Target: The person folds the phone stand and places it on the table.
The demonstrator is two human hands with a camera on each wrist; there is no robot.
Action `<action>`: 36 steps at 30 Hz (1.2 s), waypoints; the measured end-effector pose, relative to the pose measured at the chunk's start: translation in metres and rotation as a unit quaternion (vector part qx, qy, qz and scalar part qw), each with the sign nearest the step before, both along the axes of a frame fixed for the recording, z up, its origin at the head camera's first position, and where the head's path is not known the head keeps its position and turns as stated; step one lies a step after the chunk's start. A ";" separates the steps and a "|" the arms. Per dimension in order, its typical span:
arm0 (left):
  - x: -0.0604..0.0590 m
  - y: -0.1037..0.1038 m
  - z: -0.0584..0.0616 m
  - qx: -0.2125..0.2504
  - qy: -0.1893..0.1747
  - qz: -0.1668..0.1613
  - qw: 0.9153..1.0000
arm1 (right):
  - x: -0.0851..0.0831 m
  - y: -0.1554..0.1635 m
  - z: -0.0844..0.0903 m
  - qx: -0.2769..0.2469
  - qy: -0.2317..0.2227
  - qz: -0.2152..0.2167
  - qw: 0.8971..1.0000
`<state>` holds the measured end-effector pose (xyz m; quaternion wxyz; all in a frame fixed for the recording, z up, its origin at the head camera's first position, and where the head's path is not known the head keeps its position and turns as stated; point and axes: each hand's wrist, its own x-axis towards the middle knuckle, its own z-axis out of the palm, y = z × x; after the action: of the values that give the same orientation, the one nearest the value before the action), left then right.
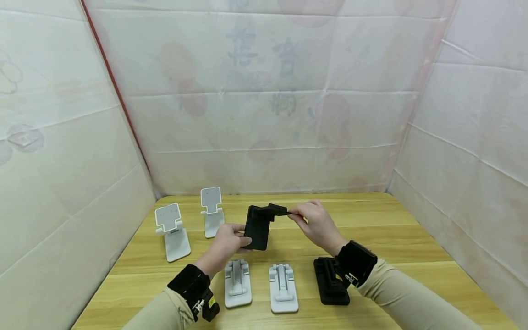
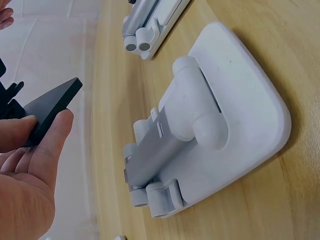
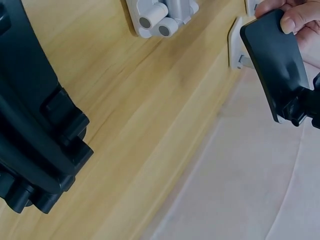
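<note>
A black folding phone stand (image 1: 258,229) is held up above the table between both hands, its arm partly swung out from the flat base. My left hand (image 1: 228,243) pinches the base edge, thumb on one face and fingers behind, as the left wrist view shows with the black base (image 2: 52,107). With thumb and fingertips, my right hand (image 1: 318,225) pinches the far end of the stand's upper part. The right wrist view shows the base (image 3: 277,60) in the left hand's grip; the right hand itself is out of that view.
Two white stands, one at the left (image 1: 177,243) and one farther back (image 1: 213,222), stand unfolded. Nearer me lie two folded white stands (image 1: 238,284) (image 1: 283,289) and a folded black stand (image 1: 332,286) beneath the right wrist. Fabric walls (image 1: 264,137) enclose the wooden table (image 1: 371,215).
</note>
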<state>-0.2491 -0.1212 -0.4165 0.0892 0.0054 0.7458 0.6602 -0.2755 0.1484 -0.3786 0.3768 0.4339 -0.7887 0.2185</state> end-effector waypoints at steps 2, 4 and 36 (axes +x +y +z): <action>0.000 0.001 -0.001 0.000 0.001 0.001 1.000 | 0.000 0.000 0.000 -0.002 0.002 0.003 1.000; 0.001 0.001 -0.001 -0.002 0.001 0.001 1.000 | 0.001 0.000 -0.001 -0.003 0.001 0.003 1.000; 0.004 0.003 -0.002 -0.005 -0.027 0.007 1.000 | 0.005 -0.005 -0.007 0.032 0.030 0.015 0.999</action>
<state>-0.2455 -0.1179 -0.4183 0.1045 -0.0184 0.7467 0.6567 -0.2706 0.1435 -0.3857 0.3830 0.4639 -0.7769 0.1857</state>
